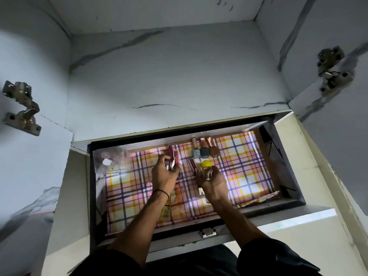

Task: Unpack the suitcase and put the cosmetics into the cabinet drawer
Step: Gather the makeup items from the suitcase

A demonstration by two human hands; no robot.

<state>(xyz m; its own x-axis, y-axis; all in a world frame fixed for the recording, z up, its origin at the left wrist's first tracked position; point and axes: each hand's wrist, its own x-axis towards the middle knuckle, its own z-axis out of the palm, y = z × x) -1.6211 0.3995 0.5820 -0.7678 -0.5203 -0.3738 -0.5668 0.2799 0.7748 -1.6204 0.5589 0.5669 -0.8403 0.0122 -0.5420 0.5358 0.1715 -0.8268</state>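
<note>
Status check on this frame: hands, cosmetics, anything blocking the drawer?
Left hand grips red-and-silver lipstick tubes. Right hand holds yellow-capped clear bottle. Both inside plaid-lined open drawer; three copper-capped nail polish bottles at back. No obstruction seen.

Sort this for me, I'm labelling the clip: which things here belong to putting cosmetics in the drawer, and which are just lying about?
Part of the job: left hand gripping lipstick tubes; right hand holding a yellow-capped bottle; three nail polish bottles at the back; the drawer.
Just there: checked liner; door hinges; latch on the drawer front.
</note>
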